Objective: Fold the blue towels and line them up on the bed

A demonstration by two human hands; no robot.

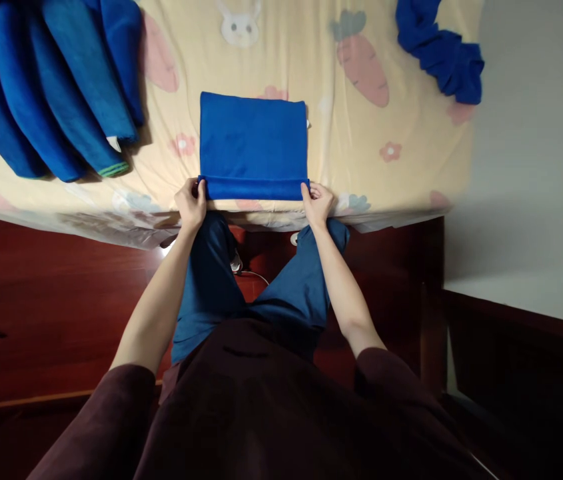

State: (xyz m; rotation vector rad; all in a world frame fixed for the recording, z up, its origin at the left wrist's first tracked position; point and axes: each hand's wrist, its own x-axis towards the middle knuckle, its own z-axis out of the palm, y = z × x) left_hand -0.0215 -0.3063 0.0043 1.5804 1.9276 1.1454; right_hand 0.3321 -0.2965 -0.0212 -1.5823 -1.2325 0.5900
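A blue towel (254, 137) lies flat on the bed, near its front edge. Its near edge is turned over into a narrow band that runs the full width. At the left end of that band, my left hand (192, 202) pinches the cloth between thumb and fingers. My right hand (317, 202) grips the opposite end the same way, thumb on top. A small white tag shows at the towel's right side. What lies beneath the folded band is hidden.
Several rolled blue towels (56, 87) lie side by side at the far left. A crumpled blue cloth (444, 50) rests at the upper right. The patterned bedsheet (281, 63) drops over the bed's front edge, above my knees. A pale wall (536, 153) stands on the right.
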